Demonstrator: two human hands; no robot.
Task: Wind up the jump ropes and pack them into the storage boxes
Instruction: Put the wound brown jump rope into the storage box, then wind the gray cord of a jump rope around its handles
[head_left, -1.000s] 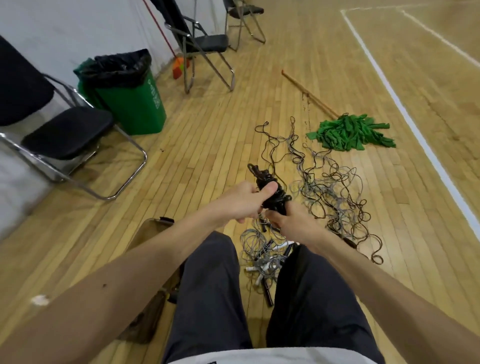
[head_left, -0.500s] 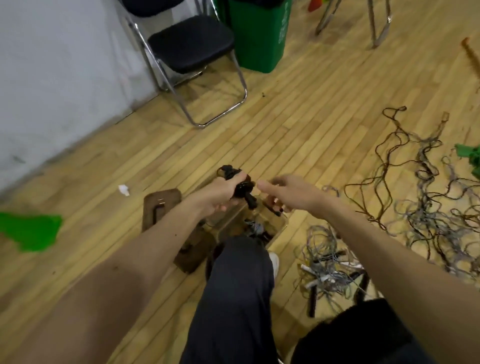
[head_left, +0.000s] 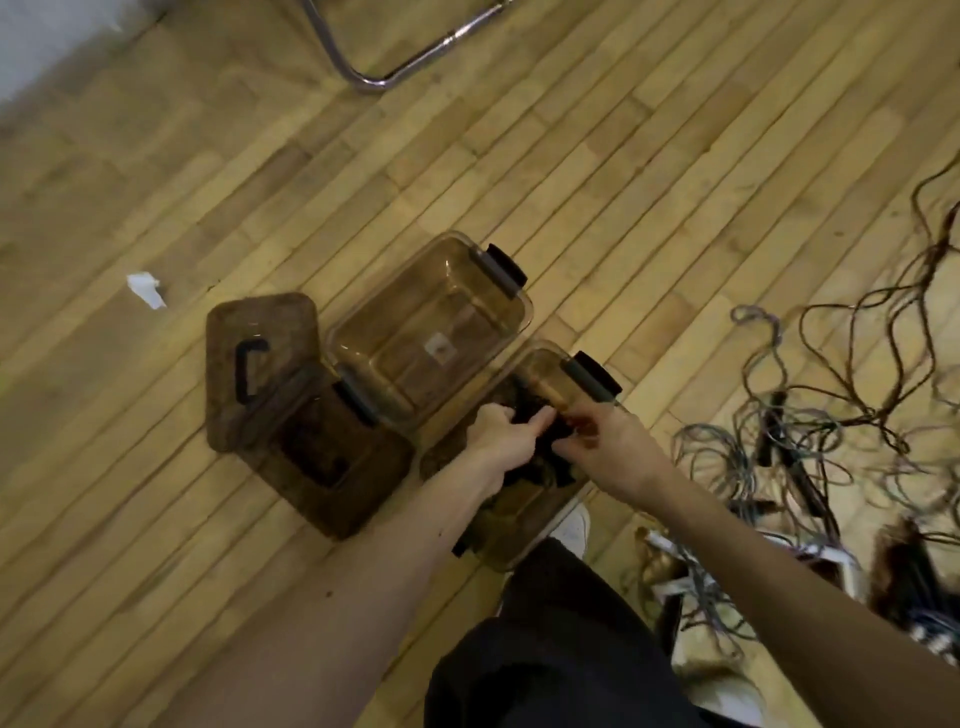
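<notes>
floor (head_left: 597, 171): wood strips | chair leg (head_left: 410, 62): chrome | wall (head_left: 47, 36): pale

Floor (head_left: 467, 156) of narrow wooden strips, honey yellow, with paler and browner boards mixed. Far box (head_left: 523, 317) and near box (head_left: 540, 371), both of clear amber-brown plastic, with black clasps (head_left: 501, 270). Upper lid (head_left: 270, 322) and lower lid (head_left: 363, 483), of darker brown; on the upper one a black handle (head_left: 247, 371). Wound rope (head_left: 543, 452), black. Loose ropes (head_left: 779, 431) on the floor, grey and dark brown, with some white pieces among them. Small paper scrap (head_left: 145, 291), white. Chair leg (head_left: 395, 73), shiny silver. Trousers (head_left: 561, 649) black, shoe (head_left: 571, 527) white.
</notes>
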